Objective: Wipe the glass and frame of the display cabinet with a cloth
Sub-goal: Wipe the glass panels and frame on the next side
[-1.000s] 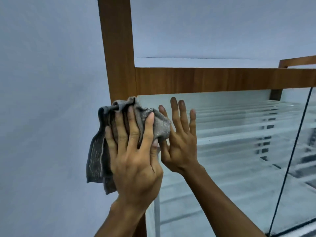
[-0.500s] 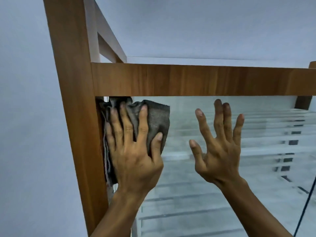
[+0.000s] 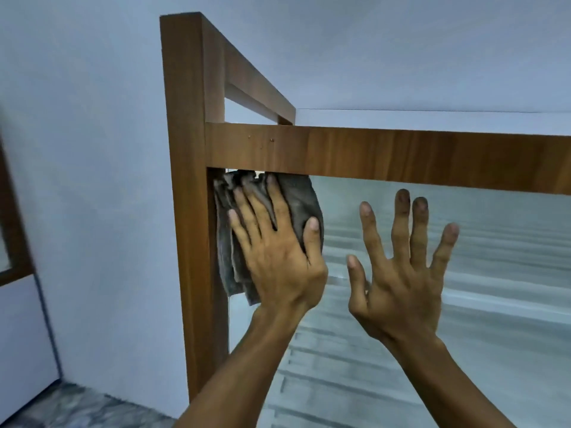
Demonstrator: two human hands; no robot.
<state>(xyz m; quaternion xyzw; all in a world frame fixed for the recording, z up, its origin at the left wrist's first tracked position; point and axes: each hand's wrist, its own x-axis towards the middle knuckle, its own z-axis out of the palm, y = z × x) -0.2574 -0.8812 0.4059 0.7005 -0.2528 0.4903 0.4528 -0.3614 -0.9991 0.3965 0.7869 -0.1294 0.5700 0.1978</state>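
A grey cloth (image 3: 298, 200) is bunched in the top left corner of the cabinet's glass pane (image 3: 494, 257). My left hand (image 3: 278, 251) presses it flat against the glass with straight, spread fingers, right beside the brown wooden post (image 3: 188, 211) and just under the horizontal wooden rail (image 3: 401, 156). My right hand (image 3: 404, 270) is to the right of the cloth, fingers spread wide, palm toward the glass, holding nothing. Whether it touches the glass I cannot tell. Glass shelves show dimly behind the pane.
A pale wall (image 3: 92, 180) runs left of the cabinet. A dark wooden frame edge (image 3: 12, 211) shows at the far left. A marbled floor (image 3: 77, 409) lies at the bottom left. More wooden frame bars (image 3: 256, 84) run back from the post's top.
The view has swung left and down, so the post now sits further right. The cloth and left hand stay in the pane's top corner. My right hand has spread slightly wider.
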